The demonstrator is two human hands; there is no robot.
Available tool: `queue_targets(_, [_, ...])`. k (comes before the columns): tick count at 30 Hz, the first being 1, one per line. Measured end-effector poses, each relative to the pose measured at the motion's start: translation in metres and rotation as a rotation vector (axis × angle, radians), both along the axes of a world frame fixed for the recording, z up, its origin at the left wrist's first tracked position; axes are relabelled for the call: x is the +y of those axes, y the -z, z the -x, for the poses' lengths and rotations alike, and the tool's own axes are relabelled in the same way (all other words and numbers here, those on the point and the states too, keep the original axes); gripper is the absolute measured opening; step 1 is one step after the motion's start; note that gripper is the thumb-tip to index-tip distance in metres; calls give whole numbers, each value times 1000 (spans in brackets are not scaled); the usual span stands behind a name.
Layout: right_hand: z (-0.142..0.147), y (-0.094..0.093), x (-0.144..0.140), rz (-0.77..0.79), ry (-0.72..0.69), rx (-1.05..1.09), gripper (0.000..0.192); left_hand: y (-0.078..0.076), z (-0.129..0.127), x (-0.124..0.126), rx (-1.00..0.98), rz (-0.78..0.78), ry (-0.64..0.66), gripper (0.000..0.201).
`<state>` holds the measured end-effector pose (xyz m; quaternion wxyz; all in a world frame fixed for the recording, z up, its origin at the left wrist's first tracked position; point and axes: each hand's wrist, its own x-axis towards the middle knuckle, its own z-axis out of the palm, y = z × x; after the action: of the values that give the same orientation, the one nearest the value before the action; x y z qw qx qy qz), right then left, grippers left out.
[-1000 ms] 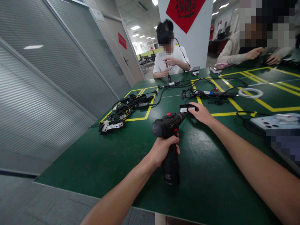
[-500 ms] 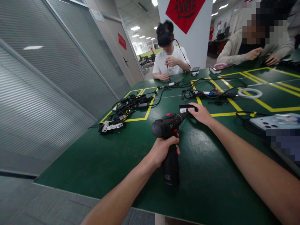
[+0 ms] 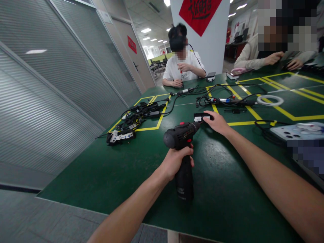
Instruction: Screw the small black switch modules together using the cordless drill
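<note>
My left hand [image 3: 177, 161] is wrapped round the grip of a black cordless drill [image 3: 182, 135] with red buttons. The drill's battery end points down over the green table [image 3: 121, 179], and its chuck faces away to the right. Just beyond the chuck lies a small black box with a white label [image 3: 198, 118]. My right hand [image 3: 215, 122] grips that box at its right end, fingers over the top. The drill's tip reaches close to the box's near side; whether they touch I cannot tell.
Tangled black cables [image 3: 141, 113] lie at the left, with a black-and-white part [image 3: 120, 136] in front. Further right are more cables, a blue-and-black tool [image 3: 222, 101] and a white ring [image 3: 270, 100]. A phone [image 3: 298, 131] lies at the right. Two people sit across the table.
My hands, the drill and the small box hold almost the same places. The person in white across the table has shifted slightly.
</note>
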<state>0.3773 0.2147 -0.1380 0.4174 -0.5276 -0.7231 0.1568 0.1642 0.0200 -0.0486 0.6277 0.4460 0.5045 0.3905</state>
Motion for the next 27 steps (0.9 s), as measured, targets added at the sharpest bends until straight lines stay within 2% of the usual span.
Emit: queue_targets(27, [0,1,1,3,-2,9,46,1,1,0,-15,-9,10,21])
